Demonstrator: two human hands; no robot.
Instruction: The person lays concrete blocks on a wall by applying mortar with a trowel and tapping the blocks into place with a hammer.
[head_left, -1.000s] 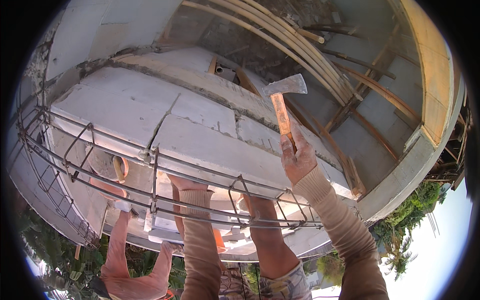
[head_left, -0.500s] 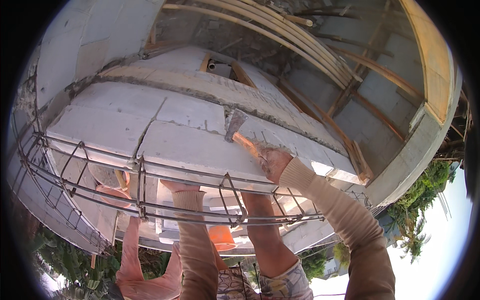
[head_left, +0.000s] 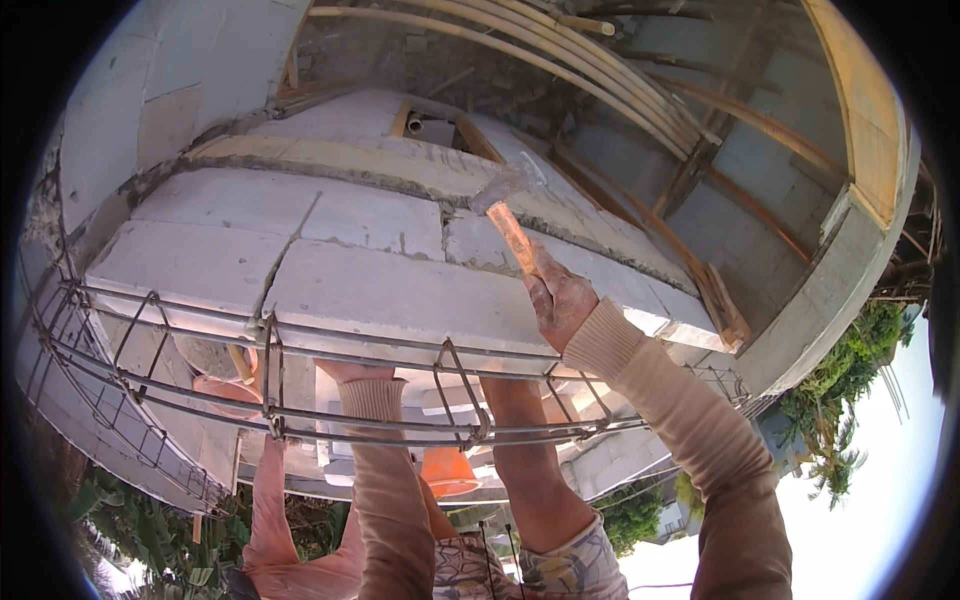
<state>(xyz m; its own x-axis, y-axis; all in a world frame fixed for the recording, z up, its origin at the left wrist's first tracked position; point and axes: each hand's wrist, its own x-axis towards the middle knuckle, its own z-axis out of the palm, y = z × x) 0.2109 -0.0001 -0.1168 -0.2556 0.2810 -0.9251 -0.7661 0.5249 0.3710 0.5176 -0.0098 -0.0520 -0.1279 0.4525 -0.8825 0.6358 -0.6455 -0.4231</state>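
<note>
Now, hatchet (head_left: 512,238): raised over the pale blocks (head_left: 400,295), higher than half a second ago — head blurred, likely between strokes.
Right hand (head_left: 560,302): wrapped around its handle.
Left hand (head_left: 343,370): by the near block edge — fingers hidden, grip unclear.
Rebar cage (head_left: 272,408): crosses before the left forearm.

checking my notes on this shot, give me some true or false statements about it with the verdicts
1. The right hand grips a hatchet. True.
2. Both hands are on the hatchet. False: the left hand is apart from it, lower in the picture.
3. Steel bars cross in front of the left sleeve. True.
4. The hatchet has a bright blue handle. False: the handle is orange-brown.
5. Long pale poles lie side by side near the picture's top. True.
</note>
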